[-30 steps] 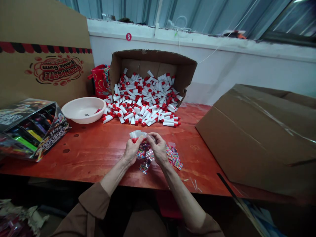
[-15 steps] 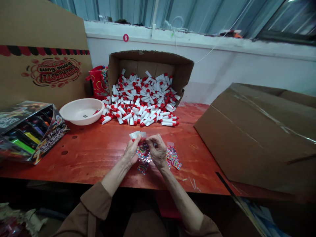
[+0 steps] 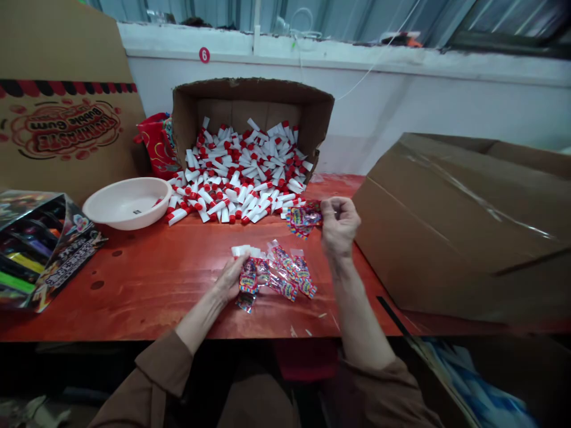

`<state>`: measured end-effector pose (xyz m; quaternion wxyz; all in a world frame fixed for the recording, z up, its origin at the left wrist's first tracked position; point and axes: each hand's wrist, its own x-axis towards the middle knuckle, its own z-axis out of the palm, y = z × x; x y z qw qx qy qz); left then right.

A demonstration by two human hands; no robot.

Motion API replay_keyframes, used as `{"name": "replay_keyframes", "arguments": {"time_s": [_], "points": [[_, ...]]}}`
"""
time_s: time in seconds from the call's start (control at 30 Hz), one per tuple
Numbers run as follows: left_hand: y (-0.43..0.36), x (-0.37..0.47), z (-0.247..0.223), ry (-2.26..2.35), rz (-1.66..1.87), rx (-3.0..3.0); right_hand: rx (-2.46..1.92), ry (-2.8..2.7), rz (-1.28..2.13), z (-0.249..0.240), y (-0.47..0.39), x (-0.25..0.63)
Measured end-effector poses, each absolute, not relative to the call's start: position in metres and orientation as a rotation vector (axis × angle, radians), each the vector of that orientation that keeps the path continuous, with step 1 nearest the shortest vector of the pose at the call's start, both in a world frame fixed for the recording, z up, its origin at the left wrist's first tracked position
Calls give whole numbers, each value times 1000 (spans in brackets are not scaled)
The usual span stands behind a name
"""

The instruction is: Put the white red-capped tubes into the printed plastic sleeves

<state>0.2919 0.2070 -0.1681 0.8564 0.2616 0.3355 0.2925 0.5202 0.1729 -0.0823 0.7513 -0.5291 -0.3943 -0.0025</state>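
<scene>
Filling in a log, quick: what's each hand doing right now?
Left hand: closed, holding colourful packets.
Right hand: closed, pinching separate colourful packaging.

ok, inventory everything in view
Table: one, red, centre
Tipped carton: one, brown, back centre
Tubes: uncountable, white with red ends, in and before tipped carton
Packets: several, multicoloured, held and on table
Printed carton: one, brown, back left
Large carton: one, brown, right
Pouch: one, red, beside tipped carton
Bowl: one, pale, left
Display box: one, dark, far left
Sticker: one, red, wall
Sill clutter: several, mixed, back
Sleeves: two, brown, below
Left hand: one, bare, centre
Right hand: one, bare, centre right
</scene>
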Motion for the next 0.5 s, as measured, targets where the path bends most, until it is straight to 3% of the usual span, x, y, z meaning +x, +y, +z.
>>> {"name": "replay_keyframes", "arguments": {"time_s": [0.23, 0.5], "points": [[222, 364, -146, 727, 647, 810, -1221, -862, 21, -77, 130, 615], [191, 508, -155, 712, 557, 881, -1302, -821, 138, -98, 85, 649]]}}
